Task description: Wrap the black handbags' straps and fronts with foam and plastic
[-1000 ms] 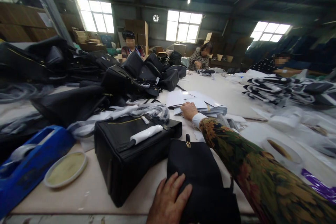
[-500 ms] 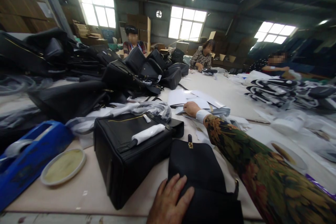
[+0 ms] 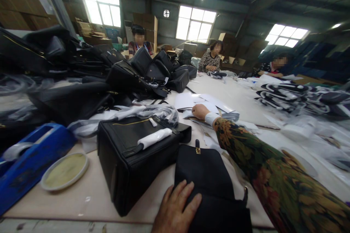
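My left hand (image 3: 177, 204) lies with fingers spread on a black bag (image 3: 216, 204) at the table's front edge. That bag's flap (image 3: 203, 171) is folded out away from me, with a small gold clasp on its tab. Farther off, my right hand (image 3: 200, 111) reaches to a pile of white paper sheets (image 3: 224, 105); its fingers are curled at the near left edge of the paper, fingertips partly hidden. A larger black handbag (image 3: 142, 169), its handle wrapped in white, lies on its side left of the flap.
At left are a blue tape dispenser (image 3: 35, 156) and a round lid with yellowish contents (image 3: 65, 173). Black bags (image 3: 123, 76) are heaped behind. Folded black-and-white pieces (image 3: 287, 96) and clear plastic (image 3: 303, 127) lie at right. Several people sit across the table.
Both my hands stay almost where they were, with a slight shift of the view. At the far right, a co-worker's raised arm has come down.
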Demonstrator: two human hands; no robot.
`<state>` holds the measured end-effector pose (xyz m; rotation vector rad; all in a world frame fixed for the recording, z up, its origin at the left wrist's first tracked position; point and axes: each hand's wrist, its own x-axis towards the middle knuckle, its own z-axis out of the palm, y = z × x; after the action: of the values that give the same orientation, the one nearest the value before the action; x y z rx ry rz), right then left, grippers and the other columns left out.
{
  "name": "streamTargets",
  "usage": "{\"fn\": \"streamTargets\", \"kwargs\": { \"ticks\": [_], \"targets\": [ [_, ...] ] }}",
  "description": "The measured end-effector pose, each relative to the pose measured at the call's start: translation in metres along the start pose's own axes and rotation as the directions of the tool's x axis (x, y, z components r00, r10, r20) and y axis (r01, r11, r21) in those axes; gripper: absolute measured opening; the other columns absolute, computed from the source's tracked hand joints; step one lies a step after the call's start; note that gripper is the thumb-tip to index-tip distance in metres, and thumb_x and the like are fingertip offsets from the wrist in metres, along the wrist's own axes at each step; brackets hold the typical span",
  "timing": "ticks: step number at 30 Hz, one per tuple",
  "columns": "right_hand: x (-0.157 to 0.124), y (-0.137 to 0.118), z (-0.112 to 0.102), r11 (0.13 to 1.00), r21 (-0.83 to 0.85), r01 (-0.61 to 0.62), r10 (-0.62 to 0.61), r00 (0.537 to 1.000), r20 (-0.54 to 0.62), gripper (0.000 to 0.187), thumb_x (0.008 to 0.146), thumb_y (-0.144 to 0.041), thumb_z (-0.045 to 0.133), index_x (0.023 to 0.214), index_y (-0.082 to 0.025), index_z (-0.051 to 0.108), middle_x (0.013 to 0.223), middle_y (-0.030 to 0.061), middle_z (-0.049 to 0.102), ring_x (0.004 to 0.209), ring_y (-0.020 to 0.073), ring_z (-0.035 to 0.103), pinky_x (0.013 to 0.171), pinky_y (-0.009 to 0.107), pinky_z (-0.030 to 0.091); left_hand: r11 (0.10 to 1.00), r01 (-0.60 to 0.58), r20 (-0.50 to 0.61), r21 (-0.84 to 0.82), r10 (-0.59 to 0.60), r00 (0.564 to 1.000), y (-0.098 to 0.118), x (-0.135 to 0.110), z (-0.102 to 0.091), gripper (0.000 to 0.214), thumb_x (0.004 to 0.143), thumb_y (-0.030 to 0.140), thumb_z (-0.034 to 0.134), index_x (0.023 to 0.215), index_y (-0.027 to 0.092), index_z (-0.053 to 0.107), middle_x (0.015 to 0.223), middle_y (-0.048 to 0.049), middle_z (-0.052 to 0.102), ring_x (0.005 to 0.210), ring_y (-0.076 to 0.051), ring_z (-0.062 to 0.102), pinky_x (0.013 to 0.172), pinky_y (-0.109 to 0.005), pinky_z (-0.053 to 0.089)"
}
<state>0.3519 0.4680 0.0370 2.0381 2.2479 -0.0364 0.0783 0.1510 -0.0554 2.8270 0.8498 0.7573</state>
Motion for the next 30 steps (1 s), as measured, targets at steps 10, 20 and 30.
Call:
{"fn": "streamTargets", "kwargs": {
  "ticks": [10,20,30],
  "targets": [
    [0.001,0.003,0.000,0.993,0.097,-0.071,0.082,0.989,-0.122,0.027,0.097,-0.037,0.061,0.112,-0.015,0.067,0.117,0.0090,0.067,0.106,0.0221,0.065,0.096,0.045,0.052,1.000,0.005,-0.016,-0.008,-0.005,1.000,0.000,-0.001,0.002,0.061,0.094,0.057,0.053,0.148,0.030,0.046,0.145,-0.0084,0.057,0.131,-0.029,0.052,0.102,-0.041,0.050],
    [-0.041,0.028,-0.033,0.945,0.326,-0.008,0.159,0.883,-0.441,0.035,0.093,-0.014,0.042,0.116,-0.012,0.069,0.121,0.0134,0.072,0.112,0.0227,0.065,0.100,0.032,0.046,1.000,-0.006,-0.066,-0.023,0.004,0.998,-0.002,-0.001,0.006,0.076,0.086,0.069,0.057,0.149,0.029,0.045,0.143,-0.0108,0.058,0.130,-0.031,0.054,0.101,-0.041,0.051],
    [-0.240,-0.036,-0.012,0.722,0.460,0.517,-0.128,0.753,-0.645,0.010,0.094,-0.025,0.049,0.092,-0.024,0.058,0.090,0.0056,0.068,0.088,0.0204,0.066,0.083,0.033,0.054,0.942,0.229,0.051,-0.245,-0.223,0.973,0.009,-0.001,-0.026,0.074,0.091,0.049,0.060,0.155,0.024,0.031,0.155,-0.0146,0.046,0.143,-0.035,0.041,0.112,-0.058,0.043]
  ]
}}
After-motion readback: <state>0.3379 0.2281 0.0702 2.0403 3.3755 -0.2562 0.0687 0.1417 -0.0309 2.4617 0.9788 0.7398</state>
